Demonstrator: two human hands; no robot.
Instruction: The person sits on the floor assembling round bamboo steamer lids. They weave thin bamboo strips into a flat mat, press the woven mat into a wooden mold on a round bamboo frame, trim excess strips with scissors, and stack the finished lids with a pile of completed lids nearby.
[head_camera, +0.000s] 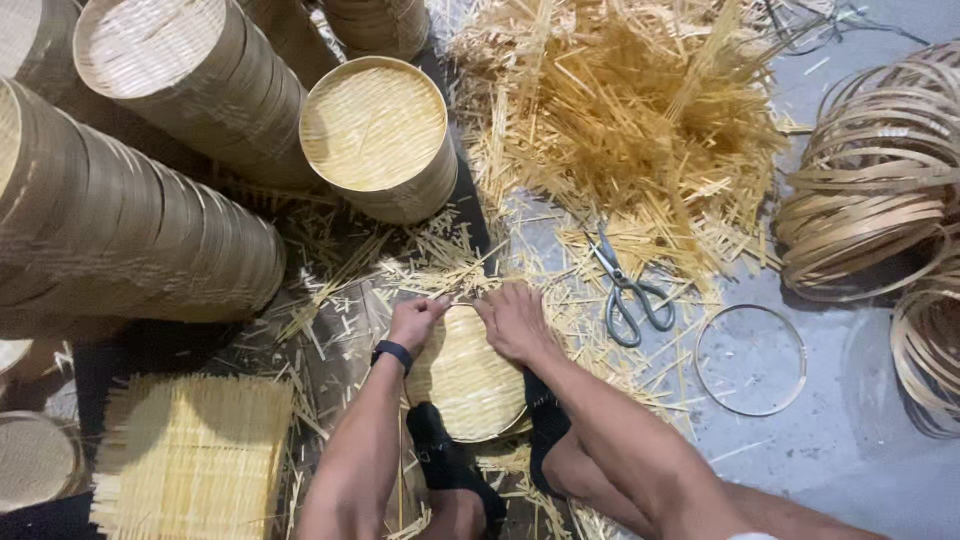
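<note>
Both hands are down on a round woven bamboo mat (466, 380) lying on the floor between the person's feet, near the middle of the view. The left hand (416, 322), with a dark wristband (392, 353), pinches the mat's far edge with fingers closed on the slats, and the right hand (514, 322) is right beside it, fingers curled shut on the same edge, so the two nearly touch. Just right of the hands there's a pair of scissors (628, 292) lying open on the floor, and further right a thin bamboo hoop (751, 361). Big messy pile of bamboo strips (620, 110) at the far side, coils of bent bamboo bands (880, 190) far right, stacked round trays (120, 230) on the left, plus a square slat mat (190, 455) near left
</note>
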